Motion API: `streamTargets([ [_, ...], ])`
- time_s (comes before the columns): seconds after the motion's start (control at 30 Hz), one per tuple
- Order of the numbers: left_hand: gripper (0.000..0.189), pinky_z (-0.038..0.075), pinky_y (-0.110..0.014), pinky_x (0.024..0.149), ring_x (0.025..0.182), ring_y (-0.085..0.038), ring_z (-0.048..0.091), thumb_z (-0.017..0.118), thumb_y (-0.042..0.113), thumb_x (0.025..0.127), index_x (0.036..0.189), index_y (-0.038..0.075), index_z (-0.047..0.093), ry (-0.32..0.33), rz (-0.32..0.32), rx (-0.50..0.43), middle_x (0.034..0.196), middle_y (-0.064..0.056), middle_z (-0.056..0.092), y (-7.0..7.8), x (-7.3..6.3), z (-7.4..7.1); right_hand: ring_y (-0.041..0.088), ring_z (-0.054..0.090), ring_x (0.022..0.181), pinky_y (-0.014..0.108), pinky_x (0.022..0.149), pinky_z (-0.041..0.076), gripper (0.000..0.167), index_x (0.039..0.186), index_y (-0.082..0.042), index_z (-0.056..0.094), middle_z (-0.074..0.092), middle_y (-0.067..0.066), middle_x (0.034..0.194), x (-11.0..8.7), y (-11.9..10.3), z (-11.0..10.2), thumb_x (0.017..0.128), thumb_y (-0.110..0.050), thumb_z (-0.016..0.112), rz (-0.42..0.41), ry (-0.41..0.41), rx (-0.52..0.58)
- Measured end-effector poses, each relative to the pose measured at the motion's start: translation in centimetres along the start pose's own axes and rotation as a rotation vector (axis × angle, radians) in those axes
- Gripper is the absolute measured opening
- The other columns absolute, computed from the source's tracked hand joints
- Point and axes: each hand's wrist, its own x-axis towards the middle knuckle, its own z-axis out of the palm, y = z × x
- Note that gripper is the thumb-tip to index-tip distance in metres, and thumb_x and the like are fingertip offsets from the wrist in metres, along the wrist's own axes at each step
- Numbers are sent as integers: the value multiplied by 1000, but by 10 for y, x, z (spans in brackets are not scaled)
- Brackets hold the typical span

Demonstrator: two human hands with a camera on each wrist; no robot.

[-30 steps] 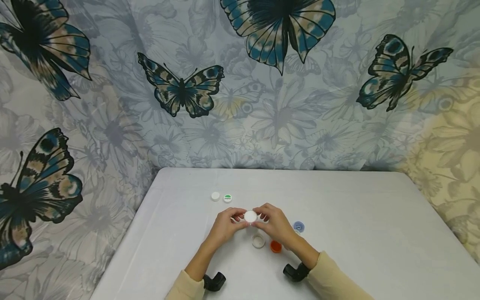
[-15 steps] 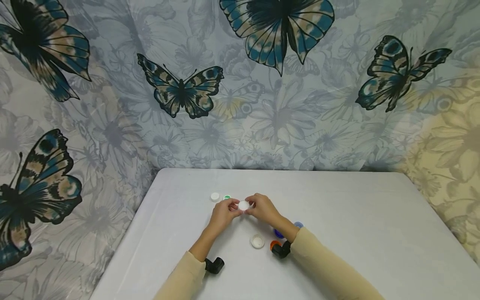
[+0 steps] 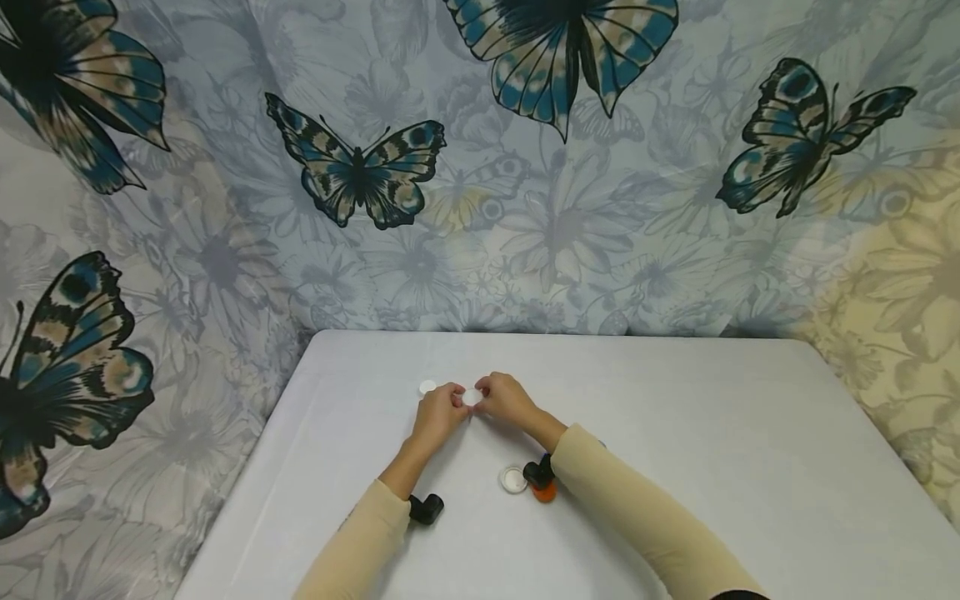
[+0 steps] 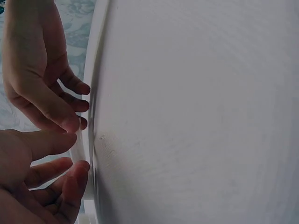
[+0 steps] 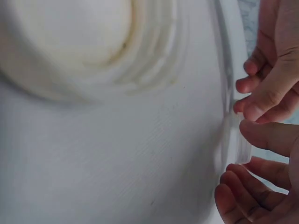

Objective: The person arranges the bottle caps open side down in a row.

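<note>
White cap point(image 3: 472, 397), one: round and flat; face turned up toward the head camera, edge-on in both wrist views. Location: between the hands, left of centre at the table point(image 3: 750, 467); contact with the tabletop cannot be told.
Left hand point(image 3: 437, 415): pinches the cap's left rim.
Right hand point(image 3: 509, 398): pinches its right rim.
Forearms: angled inward, reaching forward.
Second white cap point(image 3: 427, 387): just beyond the left hand.

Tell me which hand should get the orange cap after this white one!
Probably the right hand: it's nearer the orange cap in the head view, while the left hand is farther. Both pinch the white cap, so the right must let go first.
</note>
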Motion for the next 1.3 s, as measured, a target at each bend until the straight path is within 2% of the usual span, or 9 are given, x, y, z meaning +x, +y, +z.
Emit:
streamTargets([
  [0.23, 23, 51, -33, 65, 69, -20, 65, 76, 12, 80, 101, 4, 71, 24, -3, 31, 76, -5, 71, -1, 1, -2, 16, 53, 71, 32, 68, 48, 35, 103, 3, 71, 61, 7, 79, 10, -3, 5, 75, -16, 81, 20, 4, -34],
  [0.33, 23, 51, -33, 66, 70, -21, 66, 76, 17, 82, 100, 4, 71, 25, -5, 30, 78, -6, 72, -1, 2, -4, 18, 56, 72, 34, 70, 49, 36, 106, 3, 70, 62, 8, 80, 12, -5, 5, 76, -15, 79, 9, -3, -43],
  [0.47, 23, 51, -33, 65, 73, -21, 67, 74, 22, 85, 100, 4, 72, -5, -11, 3, 82, -7, 73, 2, 0, -9, 17, 56, 71, 32, 68, 49, 37, 110, 2, 69, 64, 8, 82, 12, -5, -1, 80, -18, 78, 29, -35, -43],
  [0.6, 20, 50, -31, 64, 77, -20, 68, 71, 21, 88, 100, 6, 72, -60, -32, -55, 87, -7, 73, 6, -8, -13, 15, 54, 69, 28, 65, 47, 35, 110, 2, 69, 65, 8, 83, 6, -4, -14, 84, -21, 76, 42, -50, -25],
  [0.77, 19, 50, -26, 67, 79, -14, 65, 71, 19, 88, 102, 5, 72, -186, -12, -154, 89, -5, 72, 11, -23, -15, 16, 57, 73, 28, 67, 48, 29, 106, 1, 71, 67, 8, 86, -9, -7, -37, 87, -21, 72, 8, -44, 1],
  [0.9, 21, 48, -22, 65, 75, -9, 61, 71, 19, 88, 103, 3, 71, -286, 26, -179, 87, -3, 72, 14, -34, -16, 17, 59, 78, 31, 71, 50, 28, 106, 0, 71, 68, 7, 88, -28, -9, -50, 88, -21, 71, -9, -46, 29],
  [1.1, 23, 46, -20, 64, 72, -7, 58, 71, 18, 87, 103, 2, 70, -351, 74, -194, 84, -3, 70, 20, -50, -18, 20, 62, 87, 36, 79, 52, 27, 106, -1, 72, 69, 4, 89, -60, -9, -59, 89, -22, 71, -39, -54, 51],
  [1.3, 25, 44, -19, 63, 72, -5, 55, 73, 19, 85, 105, 4, 70, -413, 107, -185, 83, 0, 68, 23, -63, -15, 24, 62, 88, 34, 77, 51, 26, 105, -1, 72, 69, 5, 90, -89, -4, -55, 87, -20, 73, -35, -80, 67],
])
